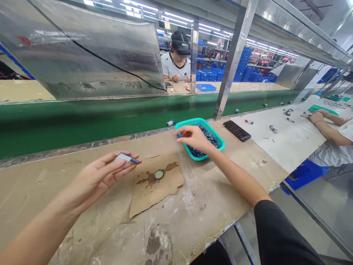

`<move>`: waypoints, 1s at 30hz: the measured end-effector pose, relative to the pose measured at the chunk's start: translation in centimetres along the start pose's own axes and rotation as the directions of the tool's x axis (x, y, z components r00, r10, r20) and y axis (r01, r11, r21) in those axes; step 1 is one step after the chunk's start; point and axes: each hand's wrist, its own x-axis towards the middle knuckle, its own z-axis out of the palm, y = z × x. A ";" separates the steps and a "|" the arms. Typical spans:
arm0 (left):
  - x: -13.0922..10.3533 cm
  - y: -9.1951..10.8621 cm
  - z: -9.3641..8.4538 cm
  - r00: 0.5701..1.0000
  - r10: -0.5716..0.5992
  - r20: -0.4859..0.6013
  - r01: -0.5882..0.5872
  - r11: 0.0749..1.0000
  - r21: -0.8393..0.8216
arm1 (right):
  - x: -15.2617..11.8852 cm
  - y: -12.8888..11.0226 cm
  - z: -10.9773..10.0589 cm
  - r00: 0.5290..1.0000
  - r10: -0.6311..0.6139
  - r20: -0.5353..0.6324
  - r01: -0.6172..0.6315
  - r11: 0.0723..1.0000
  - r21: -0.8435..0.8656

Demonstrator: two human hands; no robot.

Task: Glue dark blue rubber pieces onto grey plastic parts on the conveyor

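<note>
My left hand (110,171) holds a small blue-and-white piece (125,158) between thumb and fingers, over the table left of a torn cardboard sheet (154,197). On that sheet sits a round metal cap (159,175) with a pale middle, amid dark wet stains. My right hand (193,138) is above the left part of a teal basket (222,144), its thumb and fingers pinching a small dark blue piece (179,135). Many small dark blue pieces (211,138) lie inside the basket, partly hidden by this hand.
A black phone (237,130) lies right of the basket. Beyond the table edge runs a green conveyor (110,123) with a blue-and-white piece (170,122) on it. A metal post (233,59) rises behind the basket. One person (176,62) sits across; another person's arms (328,127) rest at right.
</note>
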 end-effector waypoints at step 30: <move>3.0 -3.1 -3.0 0.977 -0.009 0.214 0.062 0.968 -0.243 | -3.0 -1.7 8.0 0.854 -0.106 0.510 0.331 0.865 -0.376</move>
